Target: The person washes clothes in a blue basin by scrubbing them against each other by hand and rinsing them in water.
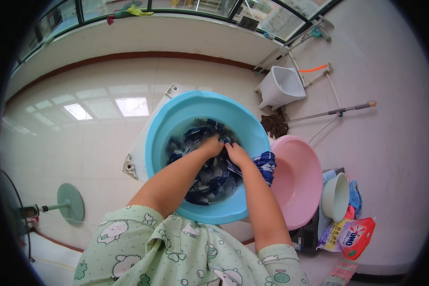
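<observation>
A large light-blue plastic basin [203,102] stands before me with cloudy, sudsy water in it. Soaking inside is a navy-and-white plaid cloth [214,184], bunched and partly under the water. One end of plaid fabric [266,165] hangs over the basin's right rim. Near the middle of the basin, my left hand [211,146] grips a fold of the cloth. Close beside it, my right hand [237,154] pinches the same fold, with fingers and thumb on the fabric. The two hands are almost touching.
Under the basin is a white stand [143,146]. A pink basin [296,182] adjoins at right, near a pale bowl [336,197] and an OMO detergent bag [346,236]. A mop [329,112] leans by a white mop sink [284,85]. A fan [25,211] stands at left.
</observation>
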Action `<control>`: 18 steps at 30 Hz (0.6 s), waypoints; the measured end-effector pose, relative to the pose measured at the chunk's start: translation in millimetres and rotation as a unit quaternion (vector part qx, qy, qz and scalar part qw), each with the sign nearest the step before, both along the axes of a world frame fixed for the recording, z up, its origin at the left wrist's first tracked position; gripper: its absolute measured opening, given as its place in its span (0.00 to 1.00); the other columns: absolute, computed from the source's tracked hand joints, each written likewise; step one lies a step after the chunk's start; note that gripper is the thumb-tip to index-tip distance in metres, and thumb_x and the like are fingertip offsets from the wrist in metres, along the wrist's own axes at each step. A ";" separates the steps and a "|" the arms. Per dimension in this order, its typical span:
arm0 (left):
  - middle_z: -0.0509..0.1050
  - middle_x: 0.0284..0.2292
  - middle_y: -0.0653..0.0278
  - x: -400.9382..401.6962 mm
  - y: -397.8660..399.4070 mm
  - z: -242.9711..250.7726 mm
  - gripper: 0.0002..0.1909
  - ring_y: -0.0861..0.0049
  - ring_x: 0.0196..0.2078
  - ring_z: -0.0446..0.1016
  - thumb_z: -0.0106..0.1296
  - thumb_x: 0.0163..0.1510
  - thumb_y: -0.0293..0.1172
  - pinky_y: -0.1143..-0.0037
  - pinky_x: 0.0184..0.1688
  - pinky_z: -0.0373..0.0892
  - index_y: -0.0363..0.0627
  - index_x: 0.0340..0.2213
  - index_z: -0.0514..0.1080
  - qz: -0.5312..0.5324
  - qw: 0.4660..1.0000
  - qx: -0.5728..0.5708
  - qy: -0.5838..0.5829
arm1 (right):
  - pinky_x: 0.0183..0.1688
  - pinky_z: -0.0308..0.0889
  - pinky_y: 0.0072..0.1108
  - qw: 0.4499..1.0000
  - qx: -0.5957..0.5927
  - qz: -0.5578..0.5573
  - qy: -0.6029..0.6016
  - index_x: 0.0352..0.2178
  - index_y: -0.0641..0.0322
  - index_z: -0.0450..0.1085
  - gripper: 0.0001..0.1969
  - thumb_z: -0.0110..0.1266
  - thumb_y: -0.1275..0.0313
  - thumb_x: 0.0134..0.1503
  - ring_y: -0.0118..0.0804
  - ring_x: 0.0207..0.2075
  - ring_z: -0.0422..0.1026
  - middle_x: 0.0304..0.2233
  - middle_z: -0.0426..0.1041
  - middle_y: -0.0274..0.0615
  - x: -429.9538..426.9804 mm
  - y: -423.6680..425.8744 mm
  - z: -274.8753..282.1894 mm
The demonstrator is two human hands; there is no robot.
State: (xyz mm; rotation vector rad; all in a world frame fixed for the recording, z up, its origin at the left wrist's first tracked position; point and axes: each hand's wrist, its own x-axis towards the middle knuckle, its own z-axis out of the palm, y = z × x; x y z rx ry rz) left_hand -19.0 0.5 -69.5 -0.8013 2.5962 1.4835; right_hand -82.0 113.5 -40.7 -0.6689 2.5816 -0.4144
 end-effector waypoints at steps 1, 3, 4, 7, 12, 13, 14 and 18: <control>0.67 0.35 0.46 -2.5 1.6 2.9 0.20 0.56 0.40 0.65 0.39 0.47 0.41 0.68 0.41 0.60 0.37 0.36 0.63 0.003 0.998 0.048 0.035 | 0.40 0.59 0.34 0.999 -0.026 -0.018 0.012 0.31 0.71 0.65 0.21 0.35 0.60 0.50 0.56 0.37 0.64 0.32 0.65 0.61 2.0 -1.6 -0.1; 0.67 0.33 0.44 -8.3 5.6 8.7 0.21 0.54 0.38 0.65 0.36 0.49 0.42 0.68 0.40 0.60 0.34 0.34 0.64 0.010 0.984 0.140 0.105 | 0.37 0.58 0.37 0.995 -0.066 -0.036 0.065 0.28 0.71 0.65 0.20 0.32 0.62 0.51 0.57 0.34 0.64 0.30 0.66 0.60 2.2 -3.7 5.2; 0.67 0.32 0.42 -6.9 7.8 19.5 0.21 0.51 0.38 0.64 0.34 0.50 0.42 0.67 0.39 0.59 0.31 0.31 0.65 0.028 0.977 0.164 0.134 | 0.36 0.58 0.38 0.991 -0.086 -0.044 0.092 0.27 0.70 0.65 0.20 0.31 0.63 0.52 0.58 0.33 0.64 0.29 0.66 0.60 3.0 -6.2 9.2; 0.67 0.30 0.43 -10.1 -2.3 4.3 0.18 0.50 0.36 0.64 0.34 0.48 0.38 0.67 0.37 0.59 0.33 0.28 0.66 0.116 0.970 0.103 0.189 | 0.33 0.59 0.38 0.981 -0.160 0.028 0.107 0.24 0.65 0.66 0.16 0.35 0.64 0.50 0.58 0.30 0.64 0.25 0.66 0.57 8.2 -11.9 22.8; 0.64 0.20 0.69 -7.5 3.2 15.8 0.12 0.85 0.25 0.59 0.37 0.48 0.33 0.81 0.29 0.57 0.38 0.21 0.65 -0.030 0.947 0.297 0.119 | 0.29 0.60 0.39 0.973 -0.156 -0.026 0.169 0.22 0.64 0.65 0.15 0.36 0.63 0.50 0.57 0.28 0.65 0.23 0.67 0.55 -2.3 -10.0 23.0; 0.63 0.20 0.71 -7.5 8.0 26.1 0.11 0.86 0.25 0.59 0.37 0.49 0.34 0.83 0.29 0.57 0.39 0.22 0.66 -0.033 0.933 0.336 0.121 | 0.29 0.60 0.39 0.970 -0.160 -0.044 0.178 0.22 0.64 0.65 0.16 0.36 0.63 0.50 0.57 0.27 0.65 0.23 0.67 0.55 -8.3 -5.7 21.1; 0.63 0.21 0.71 -9.7 11.1 29.4 0.11 0.85 0.25 0.59 0.37 0.49 0.34 0.82 0.30 0.57 0.39 0.23 0.66 -0.031 0.929 0.342 0.134 | 0.29 0.60 0.39 0.967 -0.164 -0.063 0.187 0.21 0.65 0.65 0.16 0.35 0.63 0.51 0.57 0.27 0.65 0.23 0.67 0.55 -13.4 -0.8 19.5; 0.66 0.20 0.66 -11.5 5.0 25.9 0.12 0.81 0.24 0.62 0.39 0.47 0.34 0.79 0.28 0.59 0.37 0.23 0.67 0.065 0.936 0.292 0.185 | 0.35 0.60 0.36 0.990 -0.112 -0.036 0.075 0.32 0.65 0.60 0.21 0.37 0.55 0.49 0.56 0.32 0.65 0.28 0.67 0.58 0.2 0.0 46.3</control>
